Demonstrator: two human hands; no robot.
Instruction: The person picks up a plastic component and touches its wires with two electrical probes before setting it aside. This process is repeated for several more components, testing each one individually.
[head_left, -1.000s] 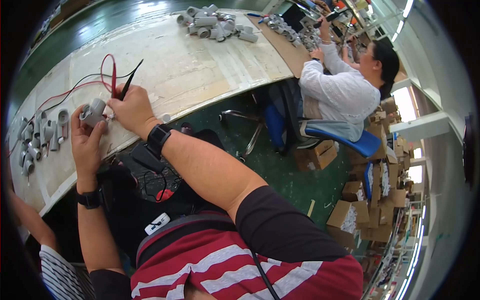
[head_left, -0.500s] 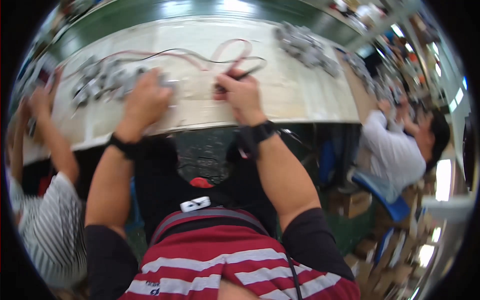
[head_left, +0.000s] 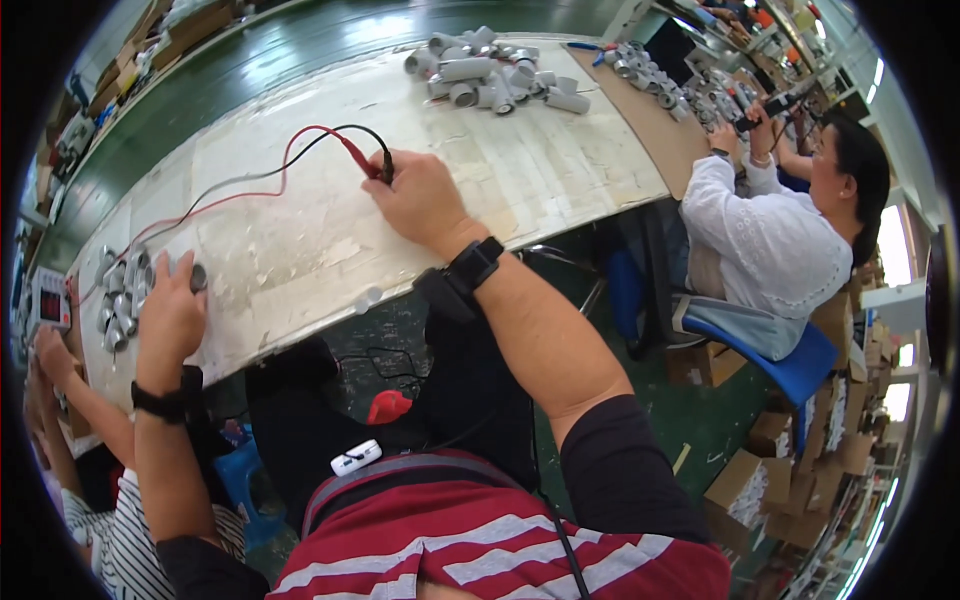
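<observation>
Pale table [head_left: 540, 150] has two fitting piles [head_left: 467, 70] and two leads [head_left: 285, 174] on it, two probes [head_left: 357, 157] above, one meter [head_left: 50, 300] at left end.

Left hand [head_left: 172, 315] down at the grey fittings [head_left: 122, 305], right hand [head_left: 420, 195] well away.
A second ago the two were close together, the left holding up a fitting; now it lies back-up over the pile toward nine o'clock, its grip hidden. The right has shifted toward eleven o'clock, its red probe [head_left: 358, 158] tilted to eleven instead of twelve, its black probe [head_left: 388, 166] to twelve instead of one. A display box [head_left: 50, 299] has come into view at nine o'clock.
</observation>
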